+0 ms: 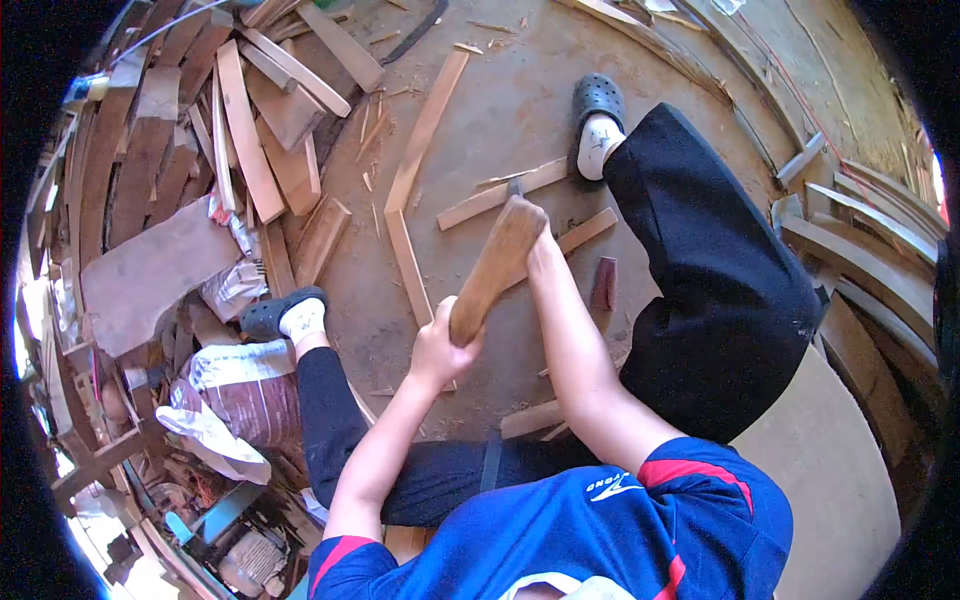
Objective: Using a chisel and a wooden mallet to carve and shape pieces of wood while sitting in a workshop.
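Note:
A long brown wooden tool (497, 262) slants away from me between my two hands, with a small dark tip showing at its far end. Its exact kind is not clear. My left hand (443, 352) is closed round the near end. At the far end my right hand (537, 225) grips it, its fingers partly hidden by the wood. Below the tool, a pale wooden strip (500, 200) and a second strip (590, 230) lie on the floor. A small dark reddish piece (604, 284) rests to the right of my right forearm.
Long joined wooden strips (425, 130) lie on the concrete floor (510, 85) ahead. Stacked boards (150, 140) crowd the left, near a white-and-brown sack (245, 390). Curved wooden pieces (860, 260) are piled at the right, beside a pale board (830, 470). My feet in dark clogs (598, 100) flank the strips.

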Available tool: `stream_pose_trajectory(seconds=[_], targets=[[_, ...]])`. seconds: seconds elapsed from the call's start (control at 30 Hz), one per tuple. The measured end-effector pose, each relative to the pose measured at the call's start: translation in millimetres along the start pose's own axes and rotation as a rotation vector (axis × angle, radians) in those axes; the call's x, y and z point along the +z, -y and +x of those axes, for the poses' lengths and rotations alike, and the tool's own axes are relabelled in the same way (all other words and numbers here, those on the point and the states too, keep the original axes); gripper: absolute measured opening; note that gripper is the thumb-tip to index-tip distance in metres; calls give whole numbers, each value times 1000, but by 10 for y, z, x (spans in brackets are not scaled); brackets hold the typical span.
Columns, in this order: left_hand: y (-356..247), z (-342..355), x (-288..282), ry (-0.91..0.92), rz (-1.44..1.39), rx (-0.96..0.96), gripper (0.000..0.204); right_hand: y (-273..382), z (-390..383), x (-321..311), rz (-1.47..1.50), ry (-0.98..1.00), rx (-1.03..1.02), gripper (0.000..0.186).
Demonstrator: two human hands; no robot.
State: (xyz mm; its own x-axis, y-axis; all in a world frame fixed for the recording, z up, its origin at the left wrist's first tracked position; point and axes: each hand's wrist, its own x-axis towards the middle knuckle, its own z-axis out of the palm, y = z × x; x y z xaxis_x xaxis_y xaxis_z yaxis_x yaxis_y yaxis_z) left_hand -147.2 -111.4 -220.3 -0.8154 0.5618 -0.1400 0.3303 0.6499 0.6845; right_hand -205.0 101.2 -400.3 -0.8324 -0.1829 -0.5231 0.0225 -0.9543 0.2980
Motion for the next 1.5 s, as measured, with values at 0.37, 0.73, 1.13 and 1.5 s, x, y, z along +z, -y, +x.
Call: stream_pose_trajectory(seconds=[0.37,0.73,1.13,1.5], targets=[[0,-566,-71,50,-134,-314,61,22,114,-794,-146,221,48,36],[-91,-530,-181,-101,-207,-381,57,300,250,346,-291,176,-7,36],[-144,-542,-222,-170,-338,-431,55,690,-97,65,-2167,-561,-1052,27],[-3,-561,-190,-269,-619,-501,51,499,104,26,-2320,-349,-912,35]])
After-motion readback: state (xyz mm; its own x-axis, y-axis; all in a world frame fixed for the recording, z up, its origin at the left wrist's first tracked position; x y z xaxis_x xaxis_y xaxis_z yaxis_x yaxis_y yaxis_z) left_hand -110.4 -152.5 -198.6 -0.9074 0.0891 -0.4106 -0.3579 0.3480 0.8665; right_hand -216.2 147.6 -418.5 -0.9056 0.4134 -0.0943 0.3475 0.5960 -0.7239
